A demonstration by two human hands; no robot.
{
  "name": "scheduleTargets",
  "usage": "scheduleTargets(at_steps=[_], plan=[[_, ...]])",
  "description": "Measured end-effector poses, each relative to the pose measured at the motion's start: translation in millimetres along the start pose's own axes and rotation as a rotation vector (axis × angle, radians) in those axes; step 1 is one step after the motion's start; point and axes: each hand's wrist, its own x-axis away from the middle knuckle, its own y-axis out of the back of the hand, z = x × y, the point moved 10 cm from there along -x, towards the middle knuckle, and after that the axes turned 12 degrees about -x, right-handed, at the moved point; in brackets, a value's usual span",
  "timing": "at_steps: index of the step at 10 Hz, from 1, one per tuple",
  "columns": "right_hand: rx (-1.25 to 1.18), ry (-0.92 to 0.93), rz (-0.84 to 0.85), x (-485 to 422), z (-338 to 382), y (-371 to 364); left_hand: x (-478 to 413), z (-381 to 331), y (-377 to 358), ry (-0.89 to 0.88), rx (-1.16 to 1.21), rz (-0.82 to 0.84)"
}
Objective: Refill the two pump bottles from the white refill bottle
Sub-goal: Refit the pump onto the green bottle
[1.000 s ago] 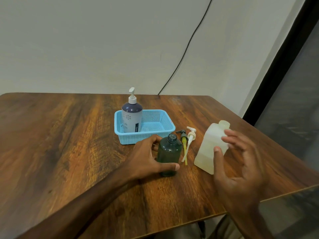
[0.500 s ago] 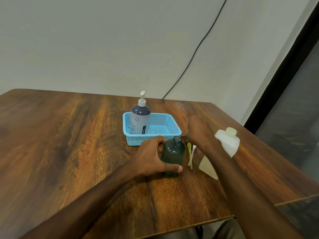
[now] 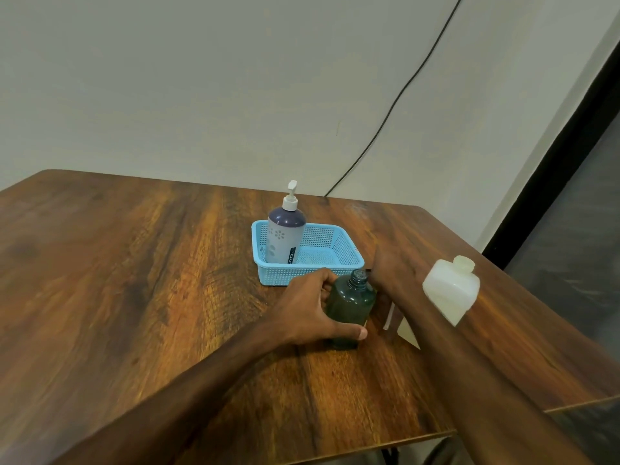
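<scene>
My left hand (image 3: 307, 308) grips a dark green bottle (image 3: 350, 302) that stands upright on the table with its neck open and no pump on it. My right hand (image 3: 392, 271) reaches down just behind and right of that bottle, where a white pump tube (image 3: 389, 315) lies on the table. Its fingers are hidden. The white refill bottle (image 3: 451, 290) stands uncapped to the right, its lower part covered by my right forearm. A purple pump bottle (image 3: 286, 236) with a white pump stands in the blue basket (image 3: 339, 261).
The wooden table (image 3: 134, 280) ends at its right edge close behind the refill bottle and at its front edge near me. A black cable (image 3: 396, 102) runs down the wall behind the basket. A dark frame stands at the far right.
My right hand left the white refill bottle and crossed to the pump parts behind the green bottle. My left hand has stayed on the green bottle. The camera has shifted left.
</scene>
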Motion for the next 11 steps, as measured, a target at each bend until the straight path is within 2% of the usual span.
scheduleTargets(at_steps=[2, 3, 5, 6, 7, 9, 11], plan=[[-0.077, -0.007, -0.05, -18.0, -16.9, -6.6, -0.9, -0.1, -0.9, -0.007, 0.019, 0.01], [-0.167, -0.042, -0.125, -16.7, -16.2, 4.6, -0.6, -0.4, -0.9, -0.007, 0.027, 0.009], [-0.294, 0.05, -0.355, 20.0, 17.4, 50.9, -0.7, -0.8, -1.6, 0.002, 0.029, 0.02], [-0.397, 0.201, -0.542, 54.0, 46.3, 94.3, -1.1, 0.0, -1.2, 0.004, 0.024, 0.014], [-0.548, 0.307, -0.601, 76.5, 60.8, 127.1, -0.9, 0.4, -0.2, 0.005, 0.018, 0.004], [-0.683, 0.431, -0.63, 106.0, 84.6, 162.0, -0.4, -2.0, 0.4, 0.002, 0.01, 0.013], [-0.687, 0.458, -0.546, 107.4, 90.9, 152.6, 0.6, -3.4, 0.9, 0.001, -0.003, 0.021]])
